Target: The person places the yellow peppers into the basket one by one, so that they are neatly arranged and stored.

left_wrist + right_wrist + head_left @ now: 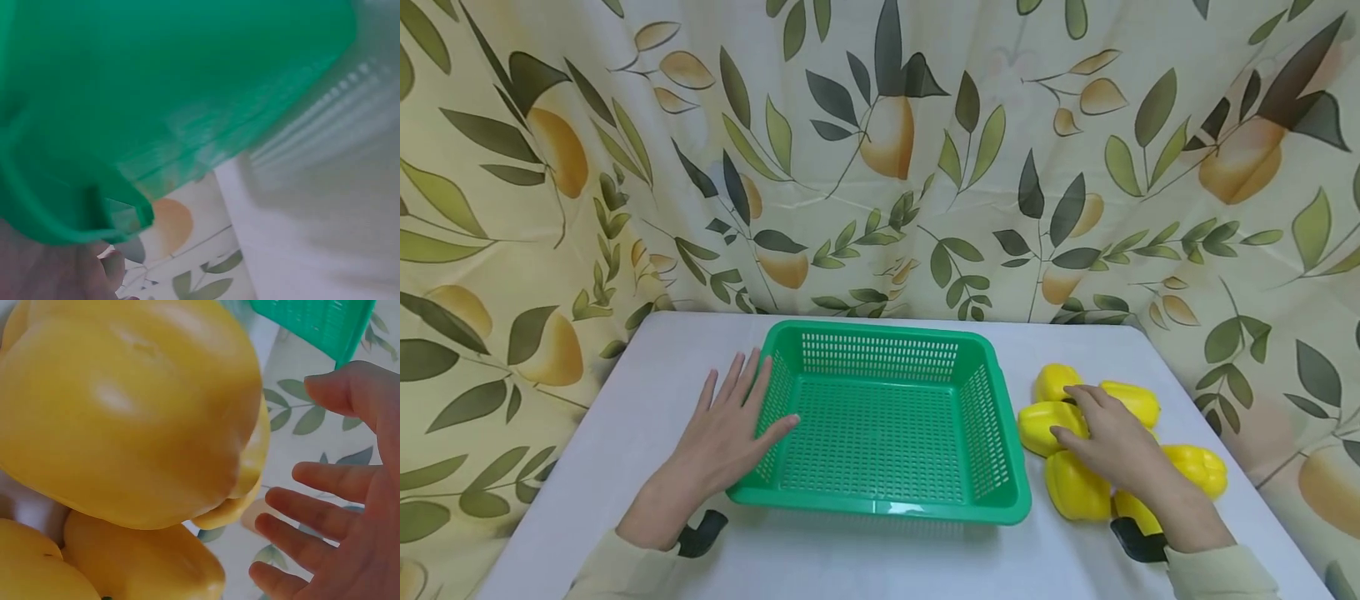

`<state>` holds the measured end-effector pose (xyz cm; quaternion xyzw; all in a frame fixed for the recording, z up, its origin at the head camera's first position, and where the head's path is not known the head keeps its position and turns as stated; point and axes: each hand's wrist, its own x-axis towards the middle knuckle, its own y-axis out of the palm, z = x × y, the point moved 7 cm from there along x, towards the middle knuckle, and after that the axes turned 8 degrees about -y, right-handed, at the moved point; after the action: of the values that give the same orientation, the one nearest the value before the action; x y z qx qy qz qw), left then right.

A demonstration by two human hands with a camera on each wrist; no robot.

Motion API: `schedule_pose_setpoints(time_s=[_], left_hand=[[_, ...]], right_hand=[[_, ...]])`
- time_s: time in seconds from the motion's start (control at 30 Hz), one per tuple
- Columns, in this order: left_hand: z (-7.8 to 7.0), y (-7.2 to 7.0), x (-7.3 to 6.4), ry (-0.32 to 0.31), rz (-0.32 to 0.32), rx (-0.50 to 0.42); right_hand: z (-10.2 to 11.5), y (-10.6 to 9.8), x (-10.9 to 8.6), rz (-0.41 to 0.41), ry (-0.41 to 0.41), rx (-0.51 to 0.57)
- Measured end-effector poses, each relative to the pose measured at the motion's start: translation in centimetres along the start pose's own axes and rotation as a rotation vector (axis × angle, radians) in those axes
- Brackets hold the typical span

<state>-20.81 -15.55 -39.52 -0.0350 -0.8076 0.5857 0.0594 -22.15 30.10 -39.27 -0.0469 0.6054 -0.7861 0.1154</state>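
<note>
In the head view, one green plastic basket (805, 500) stands near the middle of the bench (850, 567), closer to its back edge. It is rectangular with rounded corners and a smooth rim; slots pierce its walls and floor. At least six yellow bell peppers (1077, 487), blocky, lobed and glossy, lie bunched toward the bench's right edge; one hand partly covers them, so the exact number cannot be told. Of the two hands, the left hand (730, 429) is spread along the basket's left rim, thumb reaching over it. The right hand (1108, 437) lies over the peppers with fingers loosely extended. Two pale sleeves (1221, 573) and two black wrist pieces (703, 533) show at the wrists. One cloth curtain (970, 50), printed with leaves and fruit, hangs behind the bench's back edge.

In the left wrist view, blurred, the basket's sleek green wall fills the upper left, and part of the left hand lies just under a curved rim; its grip cannot be judged here.

In the right wrist view, one large pepper with shiny highlights dominates, others crowded around it. The right hand is splayed, its five digits apart and pinching nothing; a slotted basket corner shows beyond.
</note>
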Motion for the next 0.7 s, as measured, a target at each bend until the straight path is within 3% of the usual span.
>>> schedule_pose_setpoints(time_s=[0.4, 0.7], left_hand=[[1.1, 1.4, -0.1, -0.037, 0.002, -0.007], [1.0, 1.4, -0.2, -0.024, -0.02, 0.0]], right_hand=[[-1.1, 0.7, 0.0, 0.028, -0.019, 0.048], [-2.3, 1.0, 0.2, 0.061, -0.051, 0.095]])
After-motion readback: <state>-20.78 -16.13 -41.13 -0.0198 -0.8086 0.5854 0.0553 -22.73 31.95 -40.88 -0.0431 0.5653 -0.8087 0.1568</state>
